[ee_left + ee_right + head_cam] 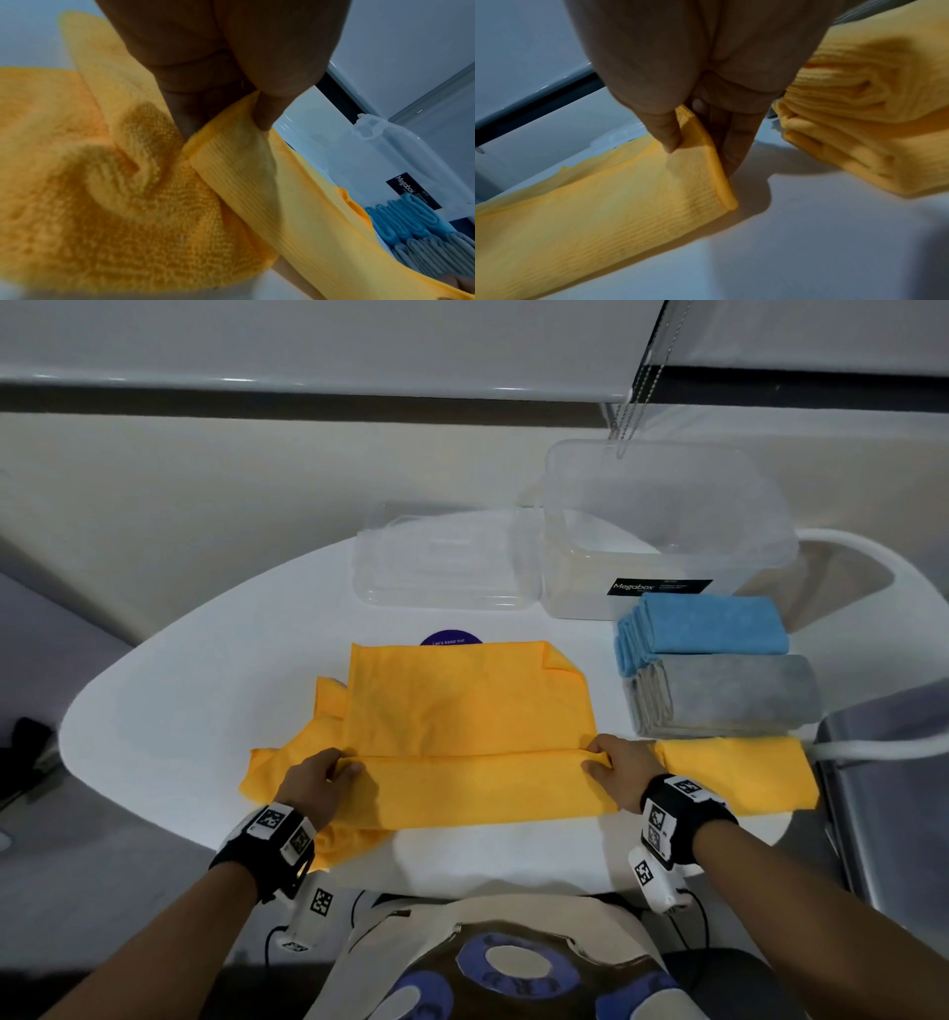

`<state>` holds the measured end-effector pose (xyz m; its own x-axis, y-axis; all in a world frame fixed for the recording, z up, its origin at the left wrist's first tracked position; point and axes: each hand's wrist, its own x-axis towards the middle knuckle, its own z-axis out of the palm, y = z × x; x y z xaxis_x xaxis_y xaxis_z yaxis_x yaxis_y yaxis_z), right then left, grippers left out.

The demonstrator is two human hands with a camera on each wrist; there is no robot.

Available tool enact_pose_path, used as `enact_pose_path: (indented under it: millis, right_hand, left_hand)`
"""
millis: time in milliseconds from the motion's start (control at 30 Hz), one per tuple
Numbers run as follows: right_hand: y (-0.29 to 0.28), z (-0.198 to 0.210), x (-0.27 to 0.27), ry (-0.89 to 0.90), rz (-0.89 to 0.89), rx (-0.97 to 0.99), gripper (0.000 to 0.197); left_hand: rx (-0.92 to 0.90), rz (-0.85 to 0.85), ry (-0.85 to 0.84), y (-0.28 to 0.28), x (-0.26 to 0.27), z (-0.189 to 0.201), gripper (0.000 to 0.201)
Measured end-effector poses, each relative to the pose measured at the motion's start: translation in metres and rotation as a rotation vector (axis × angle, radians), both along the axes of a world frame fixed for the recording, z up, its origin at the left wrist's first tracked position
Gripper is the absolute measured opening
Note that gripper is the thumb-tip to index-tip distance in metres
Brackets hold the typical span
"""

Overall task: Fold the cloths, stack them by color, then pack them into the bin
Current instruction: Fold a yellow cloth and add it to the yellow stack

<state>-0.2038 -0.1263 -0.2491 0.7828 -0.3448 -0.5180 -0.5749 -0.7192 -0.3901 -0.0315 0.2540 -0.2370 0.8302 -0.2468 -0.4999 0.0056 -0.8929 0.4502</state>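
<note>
Fingers (pixel 670 140) of both hands pinch the near edge of the yellow cloth (pixel 462 706) spread in front of the clear bin (pixel 667 557) — left hand (pixel 318 783), right hand (pixel 619 770). Folding is underway — next, I judge, carry that edge evenly to the far side.

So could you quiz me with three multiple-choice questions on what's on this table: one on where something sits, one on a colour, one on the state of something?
1. Where does the blue pile sit?
A. just in front of the clear bin
B. inside the bin
C. left of the lid

2. What colour is the cloth being folded?
A. grey
B. yellow
C. blue

3. How is the bin?
A. shut
B. open, lid beside it
C. tipped over

Answers: 1 A, the pile lies on the table against the bin's front, behind the grey pile. 2 B, both the left hand and right hand pinch a yellow edge. 3 B, the lid lies on the table to the bin's left.
</note>
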Motion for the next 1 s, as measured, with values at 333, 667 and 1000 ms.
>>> enact_pose_path:
  millis: [333, 667, 1000]
  right_hand:
    - [-0.003, -0.004, 0.014, 0.046, -0.004, -0.056, 0.025]
    - [0.000, 0.006, 0.030, 0.169, 0.145, -0.120, 0.043]
    - [-0.016, 0.012, 0.090, -0.007, 0.124, -0.245, 0.042]
  left_hand:
    - [0.030, 0.047, -0.019, 0.000, 0.008, -0.005, 0.025]
    - [-0.009, 0.080, -0.074, -0.005, 0.024, -0.003, 0.020]
    - [-0.043, -0.016, -0.208, -0.043, 0.077, -0.001, 0.018]
